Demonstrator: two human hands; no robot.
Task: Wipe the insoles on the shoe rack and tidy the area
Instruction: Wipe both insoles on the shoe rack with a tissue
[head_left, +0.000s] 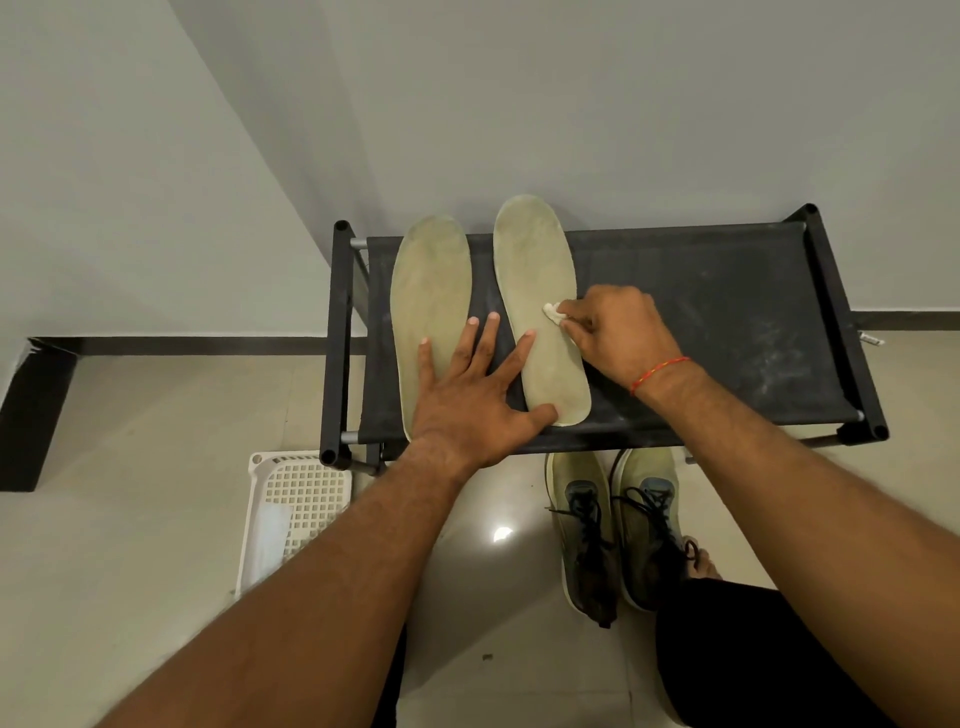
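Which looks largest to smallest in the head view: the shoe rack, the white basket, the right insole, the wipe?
1. shoe rack
2. white basket, partly hidden by the rack and the arm, and right insole: too alike in extent to rank.
3. wipe, mostly hidden under the right hand.

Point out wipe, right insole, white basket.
wipe (551, 313): head view, exposed wad beyond the fingertips.
right insole (530, 249): head view, bare forefoot area.
white basket (306, 493): head view, lattice wall.

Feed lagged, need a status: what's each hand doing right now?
Left hand: open, flat, pinning both insoles on the rack.
Right hand: closed on a small white wipe, pressed to the right insole.
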